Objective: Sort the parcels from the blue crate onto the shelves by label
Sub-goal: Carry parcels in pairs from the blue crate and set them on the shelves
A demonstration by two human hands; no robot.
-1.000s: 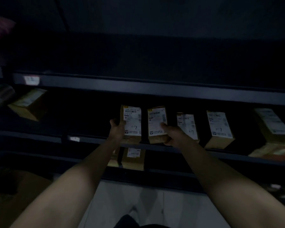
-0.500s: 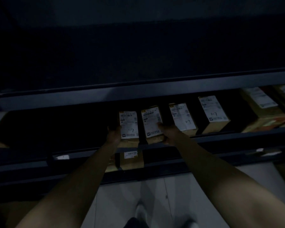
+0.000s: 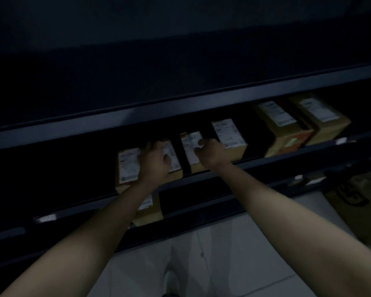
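A row of small brown parcels with white labels stands on the dark middle shelf. My left hand lies palm down across the leftmost parcel and the second parcel, thumb out on the label, gripping neither. My right hand is curled into a loose fist against the front of the third parcel, with nothing in it. A fourth parcel stands just right of that hand. The blue crate is not in view. The scene is dim and blurred.
Two bigger cardboard boxes fill the shelf's right end. On the shelf below, another labelled parcel sits under my left forearm. A large cardboard box stands on the pale tiled floor at right. The shelf stretch left of the parcels is dark.
Both hands have let go of the outer sides of the two left parcels and shifted right: the left now lies on top of them, the right is at the third parcel. The view swung left.
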